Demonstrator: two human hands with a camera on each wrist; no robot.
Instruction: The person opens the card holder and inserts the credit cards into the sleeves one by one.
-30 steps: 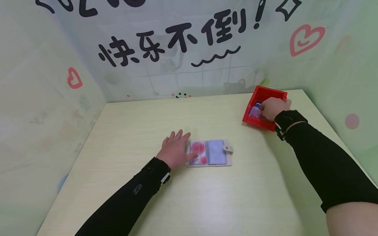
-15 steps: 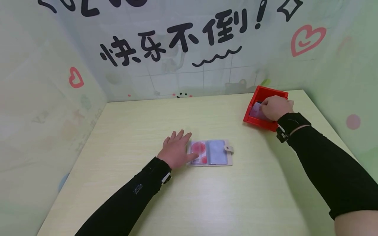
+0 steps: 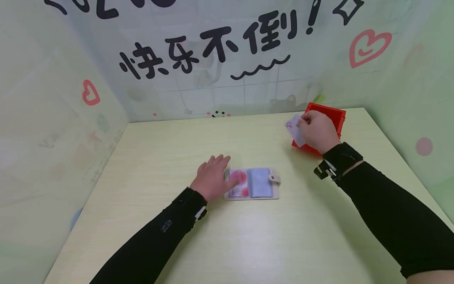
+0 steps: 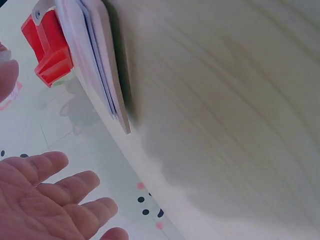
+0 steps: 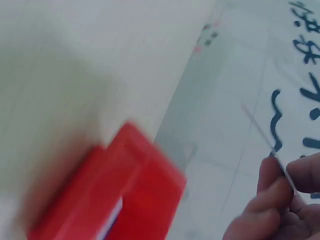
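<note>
My right hand (image 3: 318, 131) pinches a thin pale-purple card (image 3: 293, 127) above the left side of a red box (image 3: 335, 115). In the right wrist view the card (image 5: 261, 128) shows edge-on between thumb and fingers. An open card album (image 3: 261, 184) with clear pockets and a snap strap lies on the table. Its left page has pink circles; the right page looks bluish. My left hand (image 3: 212, 179) is at the album's left edge, fingers extended and thumb over the left page. Whether the thumb touches it, I cannot tell.
The red box stands at the back right of the pale wooden table (image 3: 149, 157). Part of something blue and white shows inside the box (image 5: 135, 195) in the right wrist view. Printed walls enclose the table at the back and sides.
My right hand has lifted out of the red box and moved slightly left, bringing the pale-purple card with it. The left hand and album have stayed nearly still.
</note>
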